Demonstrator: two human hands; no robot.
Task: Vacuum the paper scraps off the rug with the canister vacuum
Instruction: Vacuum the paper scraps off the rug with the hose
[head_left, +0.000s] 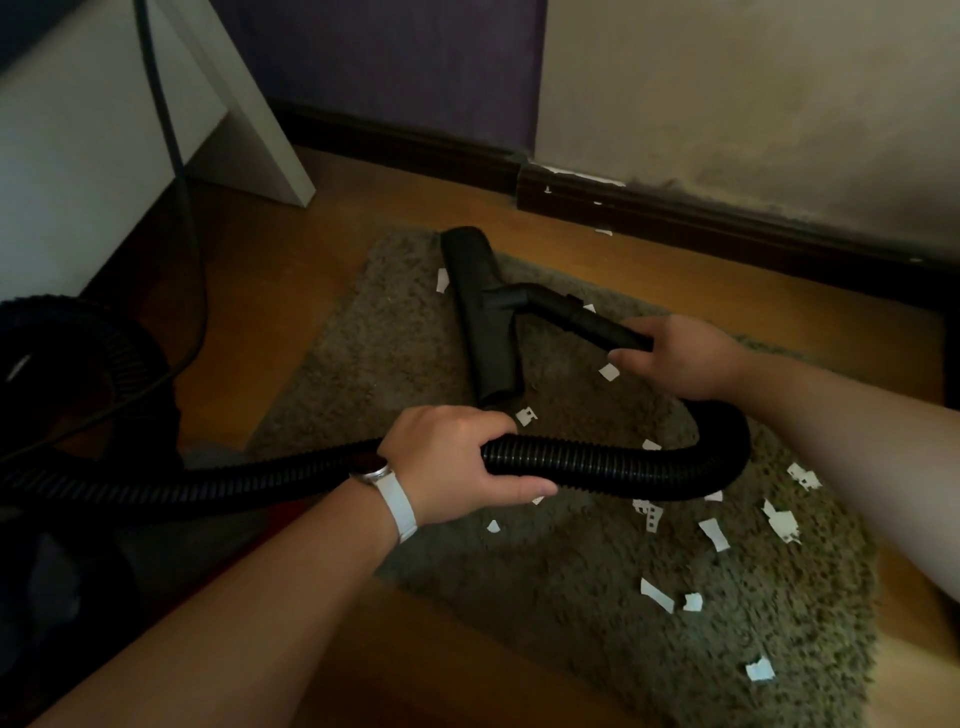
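A grey-green shaggy rug (571, 597) lies on the wooden floor, strewn with several white paper scraps (714, 532), mostly at its right and near side. The black floor nozzle (480, 312) of the vacuum rests flat on the rug's far part. My right hand (680, 356) grips the short black tube behind the nozzle. My left hand (457, 462), with a white-strapped watch on the wrist, grips the ribbed black hose (623, 467), which loops under my right forearm and runs off to the left.
The hose coils up at the left edge (62, 353) beside a dark shape. A white furniture leg (249, 104) and a black cable (176, 156) stand at the back left. A dark skirting board (675, 213) runs along the wall, with a few scraps beside it.
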